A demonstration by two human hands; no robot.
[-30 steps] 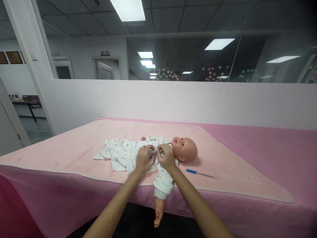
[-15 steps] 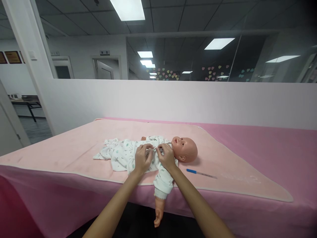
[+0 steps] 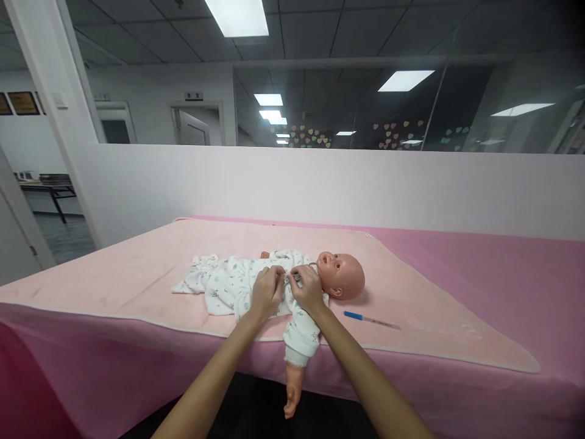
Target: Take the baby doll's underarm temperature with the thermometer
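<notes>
A baby doll (image 3: 343, 277) lies on its back, head to the right, in white clothes (image 3: 231, 283) with a small green print. My left hand (image 3: 266, 291) is closed in a pinch at the front of the clothes, over the chest. Close beside it, nearer the doll's neck, my right hand (image 3: 305, 286) also pinches the front of the clothes. My fingers hide most of the bit of white cloth between them. One doll arm (image 3: 294, 384) hangs past the near edge of the table, its sleeve cuff above the bare forearm.
A blue-capped pen (image 3: 371, 320) lies to the right of the doll on the peach mat (image 3: 425, 311). Under the mat is a pink cover (image 3: 516, 274) that drapes over the near edge. Behind the table stands a low white wall (image 3: 320, 189) with glass above.
My left hand's fingers have drawn closer together and turned slightly upright. The white strip seen between my hands before is now mostly hidden. My right hand and the doll have hardly moved.
</notes>
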